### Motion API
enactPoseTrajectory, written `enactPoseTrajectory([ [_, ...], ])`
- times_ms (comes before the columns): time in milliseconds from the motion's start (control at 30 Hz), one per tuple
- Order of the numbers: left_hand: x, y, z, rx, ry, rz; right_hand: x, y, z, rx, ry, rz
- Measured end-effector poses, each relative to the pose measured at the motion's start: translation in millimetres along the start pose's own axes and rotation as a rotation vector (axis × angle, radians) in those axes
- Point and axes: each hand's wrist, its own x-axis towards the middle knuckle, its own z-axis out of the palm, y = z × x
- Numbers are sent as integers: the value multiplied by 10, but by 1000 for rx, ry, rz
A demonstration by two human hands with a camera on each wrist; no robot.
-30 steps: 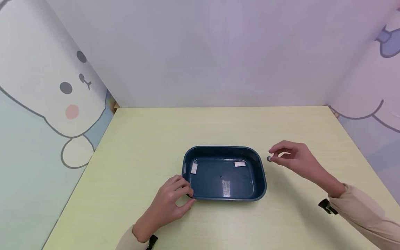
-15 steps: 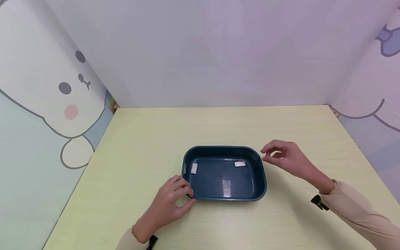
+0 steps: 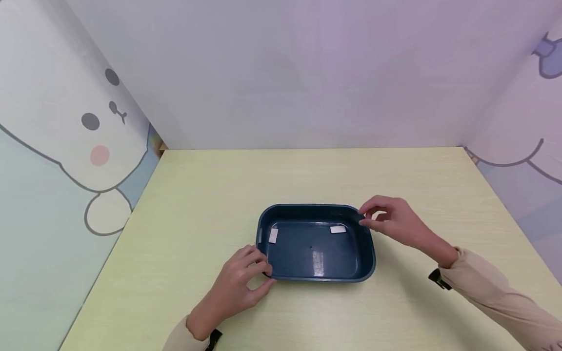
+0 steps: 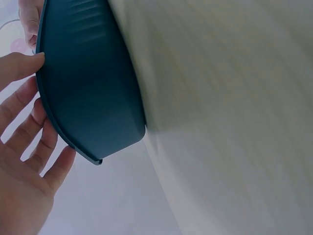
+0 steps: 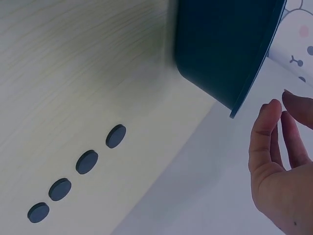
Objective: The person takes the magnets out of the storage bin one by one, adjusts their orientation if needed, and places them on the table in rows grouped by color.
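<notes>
A dark blue rectangular tray [image 3: 316, 280] stands on the table. My left hand [image 3: 241, 280] grips its near left corner, thumb outside and fingers over the rim. My right hand [image 3: 392, 222] is at the far right of the tray, its thumb and forefinger tips brought together at the rim. The small dark disc seen earlier between them cannot be made out against the tray. On the tray's floor lie two white rectangular pieces, one at the left [image 3: 273, 236] and one at the far right [image 3: 337, 229].
Several dark round discs [image 5: 87, 162] lie in a row on the pale wooden table [image 5: 146, 142] in the right wrist view. Printed panels [image 3: 281, 87] enclose the table at the back and both sides.
My right hand has moved left from beside the tray to its far right rim, keeping its pinch. The small dark disc has gone out of sight. My left hand has stayed on the tray.
</notes>
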Motion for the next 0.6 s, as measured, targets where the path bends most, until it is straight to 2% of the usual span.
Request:
enactPoseTrajectory([
  [200, 0, -2, 0, -2, -1, -1, 33, -30, 34, -24, 1, -15],
  [600, -11, -7, 0, -6, -5, -14, 86, -7, 91, -6, -28, -10],
])
